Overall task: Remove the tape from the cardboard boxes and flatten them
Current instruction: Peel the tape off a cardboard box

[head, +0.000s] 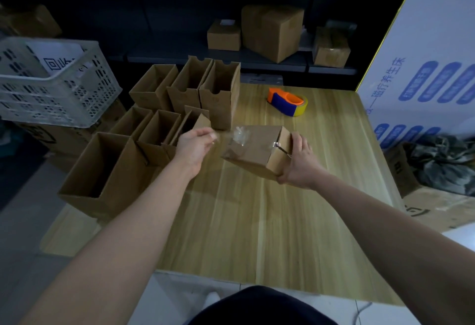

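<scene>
A small brown cardboard box (253, 151) is held tilted just above the wooden table (257, 222). My right hand (297, 161) grips its right end, with the thumb on top beside a short strip of clear tape. My left hand (196, 145) pinches a strip of clear tape (240, 134) that stretches from my fingers to the top of the box, crumpled where it lifts off. Several open cardboard boxes (185, 93) stand in a cluster on the left part of the table.
An orange and blue tape dispenser (286, 101) lies at the back of the table. A white plastic crate (51, 86) stands left of the table. Shelves behind hold closed cardboard boxes (272, 32). A large white printed carton (424, 62) stands to the right.
</scene>
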A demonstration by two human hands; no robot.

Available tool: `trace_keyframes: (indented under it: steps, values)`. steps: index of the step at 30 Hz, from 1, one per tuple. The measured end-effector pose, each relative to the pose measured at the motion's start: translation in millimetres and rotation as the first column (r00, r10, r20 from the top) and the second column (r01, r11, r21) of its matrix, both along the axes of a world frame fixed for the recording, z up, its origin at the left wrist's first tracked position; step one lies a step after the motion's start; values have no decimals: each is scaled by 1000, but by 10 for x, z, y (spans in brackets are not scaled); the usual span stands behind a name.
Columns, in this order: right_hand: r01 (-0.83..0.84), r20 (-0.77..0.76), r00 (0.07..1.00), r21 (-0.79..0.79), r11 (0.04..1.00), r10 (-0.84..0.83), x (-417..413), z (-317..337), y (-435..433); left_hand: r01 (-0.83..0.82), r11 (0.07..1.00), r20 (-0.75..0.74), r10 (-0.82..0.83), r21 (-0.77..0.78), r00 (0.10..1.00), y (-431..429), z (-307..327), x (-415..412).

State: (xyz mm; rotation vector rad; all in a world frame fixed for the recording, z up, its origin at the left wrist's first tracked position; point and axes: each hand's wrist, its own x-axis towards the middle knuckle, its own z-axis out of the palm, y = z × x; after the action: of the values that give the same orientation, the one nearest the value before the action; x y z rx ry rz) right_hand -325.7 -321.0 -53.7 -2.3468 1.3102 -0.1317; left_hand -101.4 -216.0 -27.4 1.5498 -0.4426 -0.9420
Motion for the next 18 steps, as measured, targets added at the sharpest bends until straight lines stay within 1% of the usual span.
trace_keyframes:
  steps: [3, 6, 8, 11, 13, 16, 18]
  values:
    - [-91, 14, 996, -19, 996, 92, 70, 45, 45, 108, 989, 166, -123, 99, 978, -67, -38, -112]
    - [-149, 14, 989, -38, 988, 150, 94, 96, 87, 75, 982, 294, -125, 174, 948, -138, -20, -126]
    - [-183, 17, 983, -40, 982, 184, 101, 131, 121, 72, 967, 387, -165, 244, 907, -176, -24, -114]
    - [-206, -6, 979, -60, 977, 206, 109, 164, 149, 34, 949, 477, -188, 313, 859, -195, -36, -118]
    - [-190, -40, 981, -82, 978, 188, 122, 156, 146, 39, 957, 501, -184, 286, 846, -188, -41, -140]
    - [-116, -78, 991, -115, 987, 107, 203, 160, 115, 106, 974, 523, -197, 198, 829, -147, 21, -252]
    - [-73, -158, 986, -135, 988, 52, 232, 164, 87, 168, 982, 512, -189, 87, 838, -120, 105, -309]
